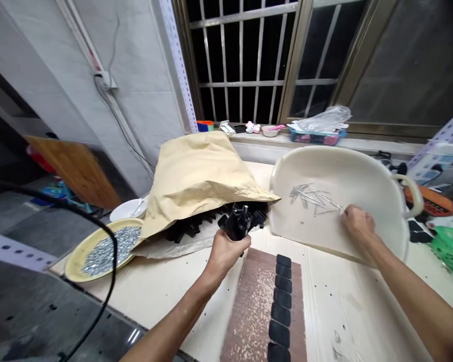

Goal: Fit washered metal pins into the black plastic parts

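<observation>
My left hand (228, 251) is closed around a bunch of black plastic parts (238, 221), with a shiny metal tip showing at the top. It is in front of the open mouth of a brown paper sack (200, 176), where more black pieces (189, 227) lie. My right hand (358, 221) is inside a cream plastic basin (335, 163), fingers pinched together at the edge of a loose pile of thin metal pins (315, 195). What sits between those fingertips is too small to make out.
A brown board (249, 301) with a column of black pads (281, 312) lies at the front of the table. At left are a yellow dish of small metal parts (111, 251) and a white bowl (126, 210). A black cable (115, 246) hangs in front; a green basket (451, 254) is at right.
</observation>
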A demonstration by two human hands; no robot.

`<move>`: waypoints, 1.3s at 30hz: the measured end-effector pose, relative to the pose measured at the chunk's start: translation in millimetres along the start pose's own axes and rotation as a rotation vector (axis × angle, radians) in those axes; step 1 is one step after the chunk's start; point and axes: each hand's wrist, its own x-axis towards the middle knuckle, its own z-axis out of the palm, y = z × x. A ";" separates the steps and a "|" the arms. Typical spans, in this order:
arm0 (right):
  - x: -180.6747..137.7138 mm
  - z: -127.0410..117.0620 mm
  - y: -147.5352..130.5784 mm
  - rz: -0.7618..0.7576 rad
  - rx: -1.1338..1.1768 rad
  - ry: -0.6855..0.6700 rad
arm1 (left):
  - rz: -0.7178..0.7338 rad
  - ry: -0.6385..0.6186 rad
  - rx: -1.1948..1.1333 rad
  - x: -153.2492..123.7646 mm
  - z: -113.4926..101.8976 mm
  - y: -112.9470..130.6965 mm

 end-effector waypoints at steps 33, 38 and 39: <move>-213.2 -147.5 -187.9 -1.027 1.014 0.123 | 0.218 -0.078 0.201 -54.1 -10.2 21.9; -219.6 -151.2 -176.2 -0.892 1.140 0.237 | 0.323 -0.016 0.089 -58.1 -19.4 23.2; -219.8 -148.4 -172.5 -0.820 1.187 0.254 | 0.336 0.016 0.086 -57.3 -21.8 22.4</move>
